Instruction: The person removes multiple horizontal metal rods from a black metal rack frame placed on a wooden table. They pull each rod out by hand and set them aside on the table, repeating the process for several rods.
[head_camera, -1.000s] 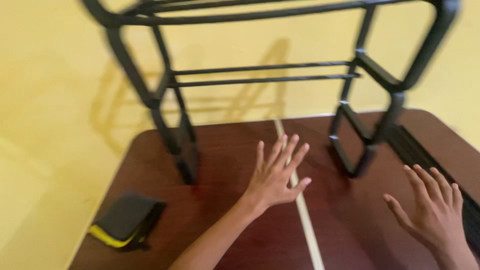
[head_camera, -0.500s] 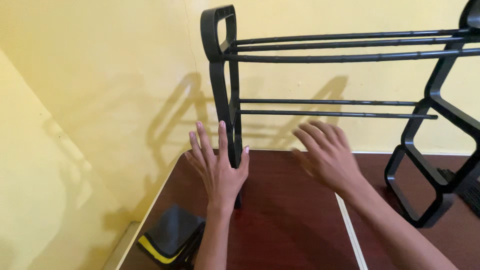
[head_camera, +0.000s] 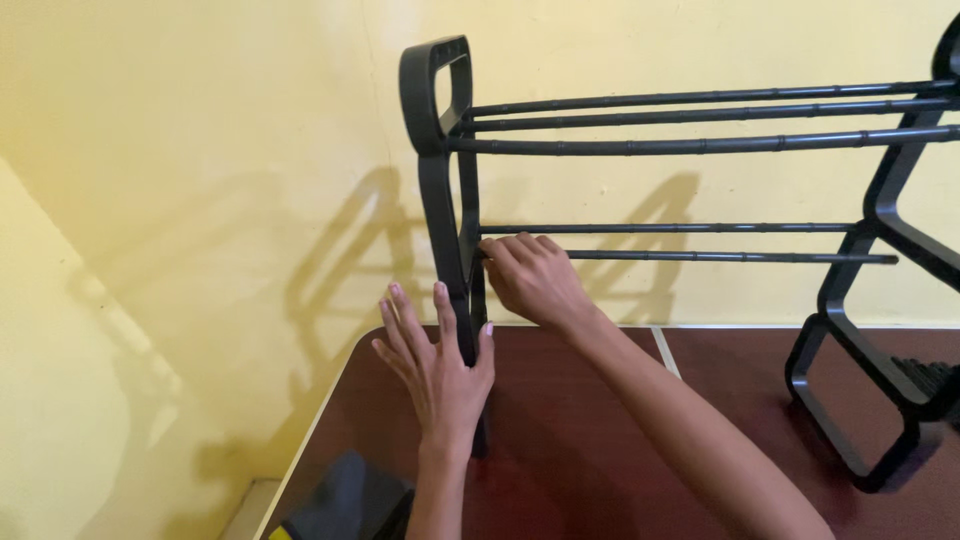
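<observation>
A black plastic rack (head_camera: 700, 145) with thin horizontal rods stands on a dark brown table (head_camera: 570, 440) against a yellow wall. My left hand (head_camera: 437, 360) lies flat, fingers apart, against the outer face of the rack's left side frame (head_camera: 440, 200). My right hand (head_camera: 530, 278) is closed around the left end of the lower front rod (head_camera: 720, 257), right where it meets that frame. The rack's right side frame (head_camera: 880, 300) stands at the right edge of the view.
A dark grey cloth (head_camera: 345, 505) with a yellow edge lies at the table's near left corner. A pale seam (head_camera: 665, 352) runs across the tabletop. A dark ribbed strip (head_camera: 925, 375) sits on the table behind the right frame. The wall is close behind the rack.
My right hand moved left and closed on the lower rod's end. My left hand stayed pressed on the left frame. The view shifted slightly downward.
</observation>
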